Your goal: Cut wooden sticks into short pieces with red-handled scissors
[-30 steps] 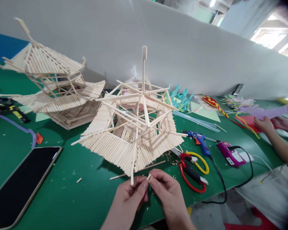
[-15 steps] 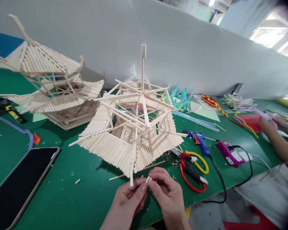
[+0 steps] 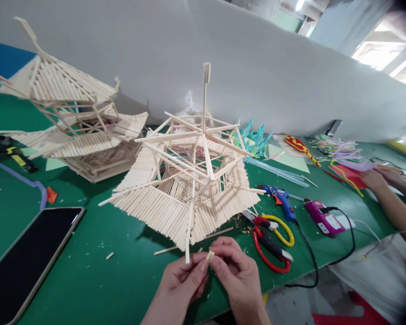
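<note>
Lamp (image 3: 300, 5): small white glare at the top edge.
Opening (image 3: 377, 52): upper right, daylight-bright, partly washed out to white.
Wall (image 3: 162, 58): pale grey, a soft shadow just right of the left model (image 3: 77, 90).
Front model (image 3: 190, 207): fairly crisp, thin shadow stripes on its right slope.
Bench (image 3: 98, 289): moderately lit, soft shadows under both models.
Phone (image 3: 37, 257): dark screen, slight glare at its far right corner.
Edges: stretched, right side blurry, top right corner black.
</note>
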Demonstrator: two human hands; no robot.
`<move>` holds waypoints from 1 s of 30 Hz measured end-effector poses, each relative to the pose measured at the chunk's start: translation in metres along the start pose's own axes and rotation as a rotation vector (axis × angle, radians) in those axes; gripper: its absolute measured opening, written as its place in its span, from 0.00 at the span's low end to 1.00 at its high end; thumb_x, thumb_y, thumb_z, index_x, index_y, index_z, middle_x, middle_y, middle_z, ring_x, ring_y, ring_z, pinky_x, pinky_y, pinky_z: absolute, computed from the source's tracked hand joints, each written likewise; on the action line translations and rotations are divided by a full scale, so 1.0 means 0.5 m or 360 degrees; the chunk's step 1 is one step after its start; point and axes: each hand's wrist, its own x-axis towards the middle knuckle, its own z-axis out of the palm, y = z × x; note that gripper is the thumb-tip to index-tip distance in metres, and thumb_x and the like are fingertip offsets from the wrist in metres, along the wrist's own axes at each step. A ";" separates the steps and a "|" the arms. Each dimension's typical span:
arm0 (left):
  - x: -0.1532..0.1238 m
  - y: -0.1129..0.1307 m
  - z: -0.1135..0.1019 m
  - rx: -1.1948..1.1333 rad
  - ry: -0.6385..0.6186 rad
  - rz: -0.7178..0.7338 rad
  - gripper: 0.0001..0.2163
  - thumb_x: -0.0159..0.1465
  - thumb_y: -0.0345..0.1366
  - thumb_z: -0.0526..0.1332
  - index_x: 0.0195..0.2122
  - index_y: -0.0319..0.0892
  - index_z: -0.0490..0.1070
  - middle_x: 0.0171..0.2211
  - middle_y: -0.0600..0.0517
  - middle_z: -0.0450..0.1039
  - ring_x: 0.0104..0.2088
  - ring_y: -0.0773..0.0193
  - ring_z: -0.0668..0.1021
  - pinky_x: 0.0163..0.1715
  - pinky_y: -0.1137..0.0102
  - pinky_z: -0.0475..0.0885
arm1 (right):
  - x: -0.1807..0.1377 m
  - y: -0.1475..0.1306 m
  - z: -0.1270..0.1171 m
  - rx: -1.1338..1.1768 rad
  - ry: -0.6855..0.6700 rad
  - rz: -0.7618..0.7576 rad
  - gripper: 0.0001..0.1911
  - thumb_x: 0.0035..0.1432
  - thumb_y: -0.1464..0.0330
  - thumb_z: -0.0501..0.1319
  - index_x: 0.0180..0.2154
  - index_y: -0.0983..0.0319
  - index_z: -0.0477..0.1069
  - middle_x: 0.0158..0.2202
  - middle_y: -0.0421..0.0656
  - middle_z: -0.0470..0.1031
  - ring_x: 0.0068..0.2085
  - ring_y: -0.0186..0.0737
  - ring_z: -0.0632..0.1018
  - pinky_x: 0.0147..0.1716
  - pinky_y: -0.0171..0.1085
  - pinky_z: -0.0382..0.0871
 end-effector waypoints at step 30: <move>0.008 0.004 0.009 0.0011 0.0092 -0.0139 0.14 0.48 0.43 0.66 0.20 0.36 0.68 0.15 0.59 0.61 0.17 0.74 0.56 0.18 0.77 0.47 | 0.022 -0.005 0.005 0.0107 0.0041 0.0445 0.09 0.45 0.67 0.65 0.19 0.64 0.70 0.24 0.39 0.68 0.26 0.32 0.69 0.27 0.31 0.64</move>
